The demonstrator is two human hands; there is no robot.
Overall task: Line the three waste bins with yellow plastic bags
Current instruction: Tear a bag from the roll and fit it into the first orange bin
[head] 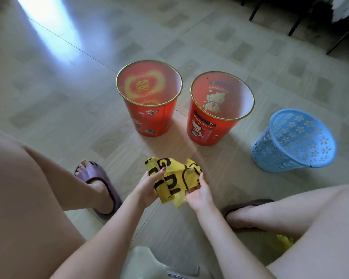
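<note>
**Our count of what lies before us**

We count three waste bins: two red printed bins [149, 99] [220, 109] and one blue perforated bin [294, 141]. We see one crumpled yellow bag [173, 182], a second yellow scrap [284, 243], two hands [149, 186] [199, 195], and two purple slippers [99, 184] [248, 204].

Glossy tiled floor [69, 87], thin crinkled plastic bag [175, 182], perforated plastic bin [280, 150]
</note>
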